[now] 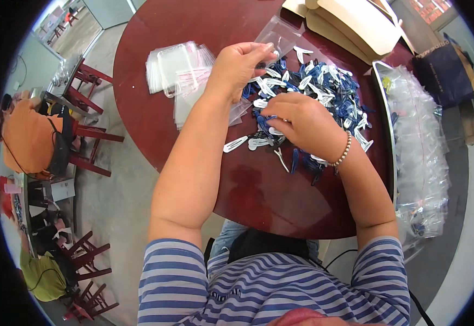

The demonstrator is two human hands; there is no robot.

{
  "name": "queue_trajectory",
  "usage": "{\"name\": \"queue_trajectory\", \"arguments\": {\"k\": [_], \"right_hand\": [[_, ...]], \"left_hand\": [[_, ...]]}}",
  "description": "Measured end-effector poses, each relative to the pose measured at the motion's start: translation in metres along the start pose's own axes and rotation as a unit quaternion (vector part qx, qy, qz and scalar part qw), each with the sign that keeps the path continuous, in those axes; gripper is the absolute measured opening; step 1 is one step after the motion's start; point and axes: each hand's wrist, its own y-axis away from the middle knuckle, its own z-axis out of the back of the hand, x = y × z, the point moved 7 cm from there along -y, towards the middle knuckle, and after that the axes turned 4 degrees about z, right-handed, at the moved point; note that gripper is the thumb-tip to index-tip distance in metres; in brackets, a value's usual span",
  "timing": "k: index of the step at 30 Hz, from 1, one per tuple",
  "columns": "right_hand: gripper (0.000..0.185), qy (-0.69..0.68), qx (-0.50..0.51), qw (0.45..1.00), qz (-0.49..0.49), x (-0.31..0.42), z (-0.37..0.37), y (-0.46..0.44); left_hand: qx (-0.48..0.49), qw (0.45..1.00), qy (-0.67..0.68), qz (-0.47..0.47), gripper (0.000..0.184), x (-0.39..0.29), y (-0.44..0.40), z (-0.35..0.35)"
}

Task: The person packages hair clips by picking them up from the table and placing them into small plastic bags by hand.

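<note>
My left hand (236,70) is closed on a small clear plastic bag (280,37), which sticks out past the fingertips over the table. A heap of blue, white and dark snap hair clips (324,89) spreads beneath and to the right of it. My right hand (306,120), with a beaded bracelet at the wrist, reaches into the near left side of this heap. Its thumb and fingers pinch at a blue hair clip (268,118); the palm hides part of the heap. A single white hair clip (235,144) lies at the heap's near left edge.
Stacked clear bags (171,68) lie left of my left hand on the round red table (155,27). An open cardboard box (351,27) stands at the back right. Beside the table, a long tray (387,117) holds filled plastic bags. Other people sit at the far left.
</note>
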Motion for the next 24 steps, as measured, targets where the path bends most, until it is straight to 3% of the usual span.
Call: {"name": "queue_trajectory", "arguments": {"k": [5,7,12,21,23,24], "right_hand": [[0.014,0.041,-0.029,0.998,0.041,0.005,-0.010,-0.020],[0.015,0.155,0.045,0.986,-0.034,0.000,-0.024,-0.028],[0.012,0.135,0.051,0.987,-0.073,-0.013,-0.027,-0.025],[0.009,0.056,-0.034,0.987,-0.145,-0.036,-0.004,-0.010],[0.008,0.069,-0.038,0.986,-0.149,-0.034,-0.003,-0.012],[0.009,0.054,-0.073,0.991,-0.100,-0.029,-0.003,-0.015]], "left_hand": [[0.000,1.000,-0.005,0.018,0.024,-0.002,0.002,0.000],[-0.007,1.000,-0.008,0.012,0.025,-0.004,0.001,0.002],[-0.001,1.000,-0.002,0.013,0.026,-0.005,0.001,0.002],[0.010,1.000,-0.004,0.004,0.027,-0.007,0.005,-0.003],[0.009,1.000,-0.005,0.004,0.027,-0.007,0.005,-0.002],[0.009,1.000,-0.006,0.003,0.027,-0.006,0.005,-0.001]]}}
